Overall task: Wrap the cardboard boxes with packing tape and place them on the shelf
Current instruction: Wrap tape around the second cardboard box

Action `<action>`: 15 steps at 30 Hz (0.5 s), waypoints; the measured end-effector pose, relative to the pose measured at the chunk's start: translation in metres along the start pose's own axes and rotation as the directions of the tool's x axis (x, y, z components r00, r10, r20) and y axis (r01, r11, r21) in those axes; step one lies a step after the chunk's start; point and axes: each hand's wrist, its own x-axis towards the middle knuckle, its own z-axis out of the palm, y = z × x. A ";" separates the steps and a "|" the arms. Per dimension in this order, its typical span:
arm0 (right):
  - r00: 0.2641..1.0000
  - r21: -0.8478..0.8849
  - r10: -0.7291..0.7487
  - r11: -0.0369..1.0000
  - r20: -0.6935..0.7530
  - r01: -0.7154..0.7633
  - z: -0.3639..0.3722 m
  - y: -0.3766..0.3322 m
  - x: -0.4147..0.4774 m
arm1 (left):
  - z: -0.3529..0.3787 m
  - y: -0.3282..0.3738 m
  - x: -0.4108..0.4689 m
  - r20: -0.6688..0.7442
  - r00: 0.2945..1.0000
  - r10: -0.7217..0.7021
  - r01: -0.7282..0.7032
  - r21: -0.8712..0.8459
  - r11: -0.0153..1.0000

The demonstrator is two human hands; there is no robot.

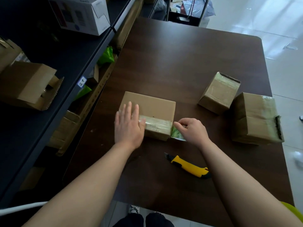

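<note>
Here, left hand (pixel 128 125) flat, fingers spread, on cardboard box (pixel 152 108); right hand (pixel 191 130) grips tape roll (pixel 177 134); glossy strip across top.

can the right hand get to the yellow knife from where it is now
Probably yes. The utility knife lies bare on the table just nearer the person than the right hand, with nothing between. But that hand is holding the tape roll, so it must let go first.

— What sort of place is this?
— A stockroom or packing area: dark metal shelving (pixel 91 63) with a label tag (pixel 81 81), stacked cardboard cartons (pixel 27 86), a white product box (pixel 82 13), taped parcels (pixel 255 118) and a utility knife (pixel 188 166) on the table (pixel 188 54).
</note>
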 end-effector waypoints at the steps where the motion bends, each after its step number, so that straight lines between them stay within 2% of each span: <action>1: 1.000 0.020 0.011 1.000 0.006 -0.012 0.004 0.003 -0.001 | 0.006 0.000 -0.001 0.071 0.997 0.008 -0.010 0.025 1.000; 7: 0.992 0.192 0.124 0.974 -0.021 -0.118 0.013 0.005 -0.005 | 0.009 0.001 0.001 0.137 0.990 -0.011 0.001 0.074 0.997; 10: 0.992 0.238 0.127 0.964 -0.017 -0.119 0.012 0.003 -0.008 | -0.004 0.009 0.009 0.186 0.983 0.006 -0.008 0.010 1.000; 13: 0.993 0.276 0.117 0.954 0.003 -0.114 0.013 -0.002 -0.007 | -0.018 0.030 0.031 0.350 0.907 0.236 -0.246 -0.016 0.969; 15: 0.993 0.298 0.117 0.948 0.016 -0.116 0.011 -0.002 -0.003 | -0.024 0.045 0.049 0.443 0.840 0.314 -0.377 0.060 0.924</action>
